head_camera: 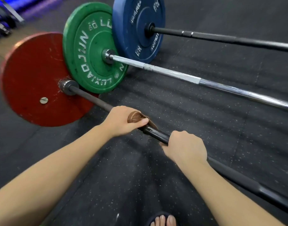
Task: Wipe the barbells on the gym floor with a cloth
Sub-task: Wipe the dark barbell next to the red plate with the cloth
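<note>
Wiping the nearest barbell (156,134), centre frame
Our left hand (122,122) grips the cloth (135,116) round its shaft, right hand (186,148) grips it bare; silver barbell (172,74) and black barbell (237,40), upper right, probably remain.

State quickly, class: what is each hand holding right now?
Left hand: closed, holding the brown cloth against the dark bar.
Right hand: closed around the same bar, no cloth.

Three barbells (94,101) (172,74) (221,37), three plates (34,70) (91,51) (138,22), one cloth (135,117), two hands (122,121) (185,147).
</note>
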`<control>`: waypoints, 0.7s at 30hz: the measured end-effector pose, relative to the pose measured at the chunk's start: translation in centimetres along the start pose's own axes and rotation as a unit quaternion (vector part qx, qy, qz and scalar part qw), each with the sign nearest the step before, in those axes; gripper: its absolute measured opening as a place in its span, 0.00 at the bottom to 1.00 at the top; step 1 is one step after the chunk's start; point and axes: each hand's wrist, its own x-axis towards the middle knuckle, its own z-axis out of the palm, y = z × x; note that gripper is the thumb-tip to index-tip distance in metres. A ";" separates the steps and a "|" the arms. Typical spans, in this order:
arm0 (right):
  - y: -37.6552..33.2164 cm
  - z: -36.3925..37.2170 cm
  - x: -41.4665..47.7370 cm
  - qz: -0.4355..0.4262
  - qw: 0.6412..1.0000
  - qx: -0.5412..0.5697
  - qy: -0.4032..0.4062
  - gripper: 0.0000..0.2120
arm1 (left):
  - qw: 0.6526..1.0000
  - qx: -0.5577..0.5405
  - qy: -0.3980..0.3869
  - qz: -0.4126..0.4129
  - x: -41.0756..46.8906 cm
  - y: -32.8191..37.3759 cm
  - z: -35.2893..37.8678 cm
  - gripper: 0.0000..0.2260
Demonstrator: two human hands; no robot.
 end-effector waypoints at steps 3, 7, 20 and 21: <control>0.0 0.0 -0.2 -0.002 1.000 -0.006 -0.001 0.19 | 0.999 0.030 -0.005 -0.029 0.7 -1.8 -1.1 0.29; 0.1 0.1 -0.1 -0.012 1.000 -0.003 -0.003 0.23 | 0.990 0.064 0.032 -0.118 1.1 -5.1 -2.3 0.33; 0.1 0.2 -0.1 -0.012 1.000 0.002 0.013 0.23 | 0.992 -0.010 0.078 -0.103 -0.8 -2.6 0.2 0.28; 0.1 0.2 -0.1 -0.010 1.000 0.003 0.012 0.23 | 0.992 -0.037 0.069 -0.100 -0.7 -3.0 -0.2 0.28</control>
